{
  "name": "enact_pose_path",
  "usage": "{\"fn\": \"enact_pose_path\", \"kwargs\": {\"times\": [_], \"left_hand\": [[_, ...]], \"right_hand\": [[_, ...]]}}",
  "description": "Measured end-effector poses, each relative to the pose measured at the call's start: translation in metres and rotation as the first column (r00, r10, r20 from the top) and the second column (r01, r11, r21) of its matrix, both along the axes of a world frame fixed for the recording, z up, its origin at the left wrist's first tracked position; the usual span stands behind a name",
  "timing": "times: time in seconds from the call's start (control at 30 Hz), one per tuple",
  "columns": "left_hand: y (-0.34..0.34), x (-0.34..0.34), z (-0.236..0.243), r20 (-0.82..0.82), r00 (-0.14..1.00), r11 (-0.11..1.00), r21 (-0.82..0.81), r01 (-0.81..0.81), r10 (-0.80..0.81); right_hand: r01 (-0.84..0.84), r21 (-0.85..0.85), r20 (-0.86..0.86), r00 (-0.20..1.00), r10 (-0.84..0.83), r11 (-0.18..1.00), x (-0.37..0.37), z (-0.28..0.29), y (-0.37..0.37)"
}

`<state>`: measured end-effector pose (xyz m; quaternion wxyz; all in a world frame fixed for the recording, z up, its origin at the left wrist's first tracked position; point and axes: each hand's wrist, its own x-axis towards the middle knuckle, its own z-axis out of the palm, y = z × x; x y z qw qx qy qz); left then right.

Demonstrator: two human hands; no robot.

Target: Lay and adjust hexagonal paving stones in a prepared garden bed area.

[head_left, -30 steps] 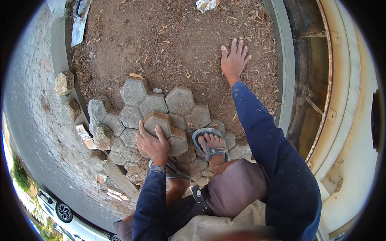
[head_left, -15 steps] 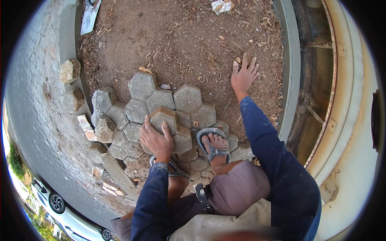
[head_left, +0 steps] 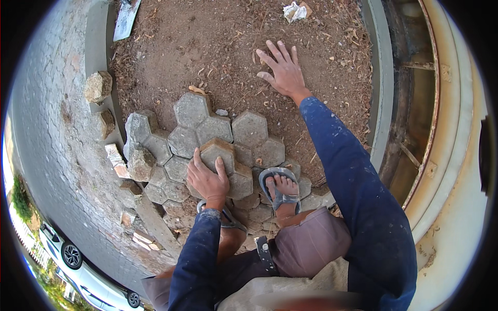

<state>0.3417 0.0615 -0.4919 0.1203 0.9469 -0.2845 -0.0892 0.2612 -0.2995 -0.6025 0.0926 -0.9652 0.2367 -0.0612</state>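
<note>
My left hand [head_left: 208, 181] grips the near left side of a grey three-lobed concrete paving block [head_left: 218, 151]. The block sits raised on other pavers, its thumb-side lobe facing up. More blocks of the same shape lie around it, among them one paving block [head_left: 199, 122] just beyond and another [head_left: 257, 137] to the right. Stretched far forward, my right hand [head_left: 282, 70] has its fingers spread over the bare brown soil [head_left: 228, 62] and holds nothing. Whether its palm touches the soil I cannot tell.
My sandalled right foot [head_left: 280, 189] stands on pavers close to the raised block. Rough stones [head_left: 98, 87] line the left kerb [head_left: 97, 46]. A concrete kerb [head_left: 381, 78] bounds the right side. Crumpled paper [head_left: 296, 11] and a flat metal tool [head_left: 126, 20] lie farther off.
My right hand has swept left and farther forward over the soil, fingers still spread. My left hand stays on the paving block. The whole view has shifted slightly.
</note>
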Motion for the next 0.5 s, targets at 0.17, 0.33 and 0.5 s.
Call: {"fn": "enact_pose_path", "kwargs": {"times": [0.17, 0.33, 0.5], "left_hand": [[0.0, 0.001, 0.001, -0.012, 1.0, 1.0, -0.015, 0.01, -0.011], [-0.002, 0.001, 0.002, -0.013, 1.0, 1.0, -0.01, 0.01, -0.01], [-0.002, 0.0, 0.002, -0.053, 0.999, 1.0, 0.017, -0.012, 0.013]], "right_hand": [[0.771, 0.069, 0.189, 0.613, -0.767, 0.633, 0.034, -0.015, -0.068], [0.03, -0.041, 0.101, 0.995, -0.025, 0.999, 0.081, -0.021, -0.004], [-0.474, 0.105, 0.103, 0.88, 0.464, 0.874, 0.104, -0.011, 0.042]]}}
